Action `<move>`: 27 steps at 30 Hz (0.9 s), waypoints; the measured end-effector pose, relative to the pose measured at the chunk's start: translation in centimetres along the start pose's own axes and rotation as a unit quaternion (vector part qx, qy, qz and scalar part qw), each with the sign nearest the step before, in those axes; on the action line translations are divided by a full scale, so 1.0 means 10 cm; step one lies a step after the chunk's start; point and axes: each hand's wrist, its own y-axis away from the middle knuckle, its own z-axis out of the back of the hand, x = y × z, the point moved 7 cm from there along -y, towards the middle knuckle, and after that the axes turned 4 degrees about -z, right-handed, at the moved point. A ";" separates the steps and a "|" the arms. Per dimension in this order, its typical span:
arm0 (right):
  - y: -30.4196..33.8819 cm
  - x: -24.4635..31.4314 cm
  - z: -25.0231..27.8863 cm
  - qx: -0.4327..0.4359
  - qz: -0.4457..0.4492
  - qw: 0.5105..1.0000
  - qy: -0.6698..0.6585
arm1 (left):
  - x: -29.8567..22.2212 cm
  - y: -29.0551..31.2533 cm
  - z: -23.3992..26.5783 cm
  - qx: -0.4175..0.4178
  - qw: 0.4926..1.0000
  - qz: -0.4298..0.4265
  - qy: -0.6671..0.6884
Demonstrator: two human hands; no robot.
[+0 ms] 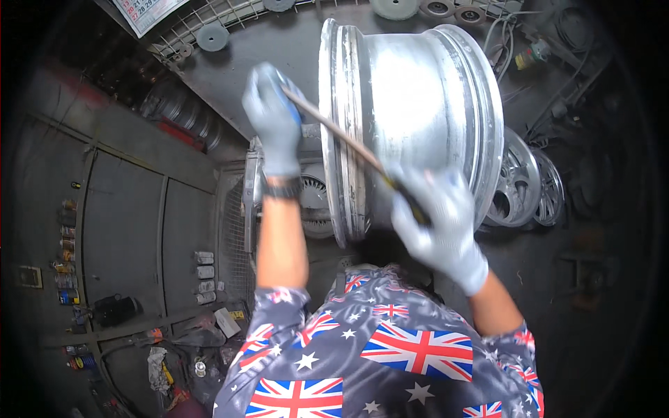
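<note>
A large bare-metal wheel rim (411, 83) stands on its side in front of me, its barrel shiny and its near-left flange scuffed. A long thin file (334, 131) lies slantwise across that flange. My gloved right hand (446, 223) is closed round the file's dark handle (412, 202), close to the barrel's lower side. Left of the rim, my gloved left hand (272, 115) grips the file's far end; its fingers are slightly blurred. Whether the file touches the flange I cannot tell.
Several other wheels, among them a spoked wheel (512, 184), stand at the right. Discs (212, 37) hang on a wire rack along the top. Cans (204, 272) line the left wall, beside a mesh panel (233, 233).
</note>
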 end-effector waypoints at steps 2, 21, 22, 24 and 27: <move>0.32 0.03 0.11 0.056 -0.058 0.996 -0.025 | -0.20 0.45 -0.13 0.013 0.994 -0.053 -0.094; -0.64 -0.05 -0.11 0.029 0.053 0.998 -0.026 | -0.27 -0.28 0.24 -0.096 0.983 -0.040 -0.150; -0.61 -0.03 -0.08 0.033 0.066 0.997 -0.009 | -0.27 -0.25 0.25 -0.105 0.983 -0.030 -0.147; -0.36 -0.02 0.07 0.042 0.080 0.996 0.008 | -0.22 0.05 0.13 -0.063 0.988 -0.024 -0.138; -0.19 -0.04 0.15 0.060 0.049 0.997 0.009 | -0.22 0.18 0.07 -0.058 0.981 -0.043 -0.179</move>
